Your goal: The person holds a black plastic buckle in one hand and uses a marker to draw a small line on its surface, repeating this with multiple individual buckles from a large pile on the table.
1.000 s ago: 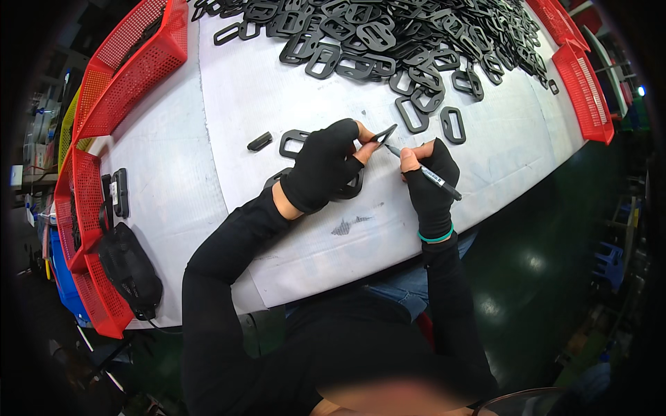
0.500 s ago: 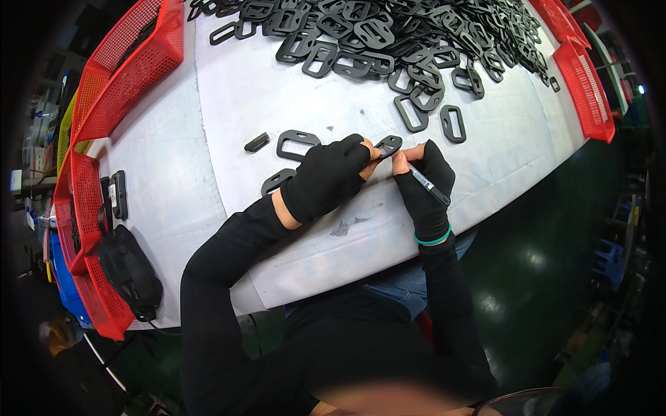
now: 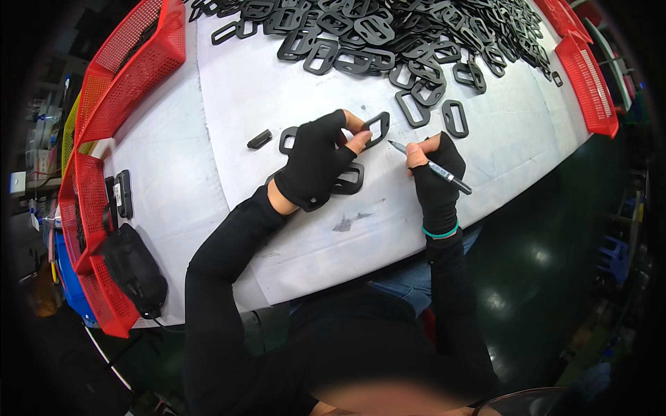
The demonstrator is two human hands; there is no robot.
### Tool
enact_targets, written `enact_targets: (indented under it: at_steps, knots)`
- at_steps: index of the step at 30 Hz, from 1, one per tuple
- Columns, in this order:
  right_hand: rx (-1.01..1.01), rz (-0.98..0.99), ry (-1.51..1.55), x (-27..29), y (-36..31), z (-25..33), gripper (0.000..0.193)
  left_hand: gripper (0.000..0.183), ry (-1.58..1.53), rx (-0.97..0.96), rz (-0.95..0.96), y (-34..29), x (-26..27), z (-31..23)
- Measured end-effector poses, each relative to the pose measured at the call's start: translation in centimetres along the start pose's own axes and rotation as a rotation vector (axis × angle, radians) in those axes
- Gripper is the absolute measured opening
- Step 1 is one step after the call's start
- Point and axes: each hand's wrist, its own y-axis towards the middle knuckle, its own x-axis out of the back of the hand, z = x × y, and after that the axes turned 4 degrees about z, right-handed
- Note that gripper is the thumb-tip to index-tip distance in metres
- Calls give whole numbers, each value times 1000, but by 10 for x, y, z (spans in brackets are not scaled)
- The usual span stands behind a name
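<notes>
A thumb-and-finger pinch of the left hand is clamped on the edge of a black slotted frame, which juts beyond the fingertips over the white table. A marker is gripped in the right hand, its tip near the frame but apart. Pen work on this piece seems in hand; any further stroke would call for the frame to be steadied. Loose frames are partly covered by the left hand; beyond, more are heaped.

Workshop, heaped black frames on pale worktable, red perforated baskets, dark-green floor
</notes>
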Motion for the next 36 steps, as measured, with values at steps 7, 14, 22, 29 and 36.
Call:
enact_targets:
  at_steps: [7,14,22,29,36]
  knots:
    - [-11,-66,49,1,2,2,18,20,-116,336,401,13,63,12]
    - [13,-50,61,1,1,2,19,26,88,357,205,-20,120,4]
    - [-53,-52,81,2,-1,6,20,23,276,292,-36,-54,127,25]
    - [-28,-51,87,4,0,2,20,17,340,39,-51,-41,108,33]
    - [-14,-34,75,2,1,3,20,16,356,34,-31,-40,107,34]
